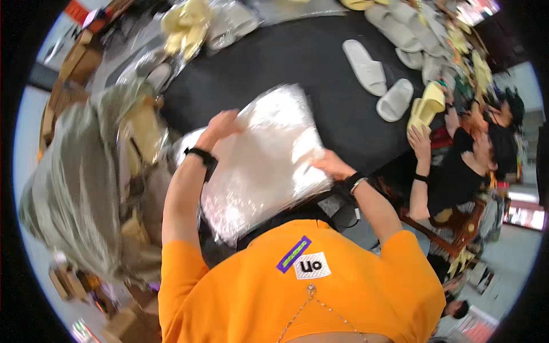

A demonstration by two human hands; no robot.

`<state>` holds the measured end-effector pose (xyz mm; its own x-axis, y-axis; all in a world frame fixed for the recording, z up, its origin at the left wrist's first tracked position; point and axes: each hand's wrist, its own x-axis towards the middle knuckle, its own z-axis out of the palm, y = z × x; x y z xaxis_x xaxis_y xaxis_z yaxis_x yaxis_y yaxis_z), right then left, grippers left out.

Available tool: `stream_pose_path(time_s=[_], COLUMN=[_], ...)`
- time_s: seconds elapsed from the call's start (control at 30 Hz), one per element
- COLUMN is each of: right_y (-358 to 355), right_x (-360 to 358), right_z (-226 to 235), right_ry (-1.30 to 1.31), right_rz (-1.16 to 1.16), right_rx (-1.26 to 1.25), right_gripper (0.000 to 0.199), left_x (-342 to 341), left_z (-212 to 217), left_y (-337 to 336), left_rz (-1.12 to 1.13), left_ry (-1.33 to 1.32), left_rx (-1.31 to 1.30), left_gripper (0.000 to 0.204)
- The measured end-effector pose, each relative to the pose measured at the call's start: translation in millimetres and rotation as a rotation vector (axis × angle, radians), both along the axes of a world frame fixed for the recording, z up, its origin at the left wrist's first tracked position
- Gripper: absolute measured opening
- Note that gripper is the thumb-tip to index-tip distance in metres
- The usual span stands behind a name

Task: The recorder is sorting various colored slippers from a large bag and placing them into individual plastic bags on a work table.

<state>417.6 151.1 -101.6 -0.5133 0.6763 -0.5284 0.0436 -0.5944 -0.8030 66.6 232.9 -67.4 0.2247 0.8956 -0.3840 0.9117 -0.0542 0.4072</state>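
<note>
The orange shirt (354, 280) bears a lettered white patch (313, 266) and purple strip (294, 255).

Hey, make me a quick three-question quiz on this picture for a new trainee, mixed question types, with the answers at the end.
1. True or false: the wearer's left hand and right hand are both on the clear plastic.

2. Multiple choice: what colour is the footwear that the co-worker in black is handling?
A. Blue
B. Red
C. Yellow

3. Fill in the blank: the big grey-green sack is on the wearer's ____ side.

Key:
1. True; each hand is at an edge of it.
2. C, yellow.
3. Left.
</note>
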Motion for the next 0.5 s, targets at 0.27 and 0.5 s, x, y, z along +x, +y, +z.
stream_pose_path(time_s=[0.27, 0.5], right_y=[-9, -14], right_x=[-1, 9], right_z=[-35, -46], right_ry=[-0.090, -0.085], right_rz=[-0.016, -0.038], right_rx=[-0.106, -0.100], right_gripper=[0.041, 0.038], left_x=[-26, 38], left_z=[-15, 14], left_y=[-58, -192], left_rz=[0.050, -0.118], left_ry=[0.289, 0.158], left_rx=[0.434, 0.239], left_gripper=[0.084, 0.079])
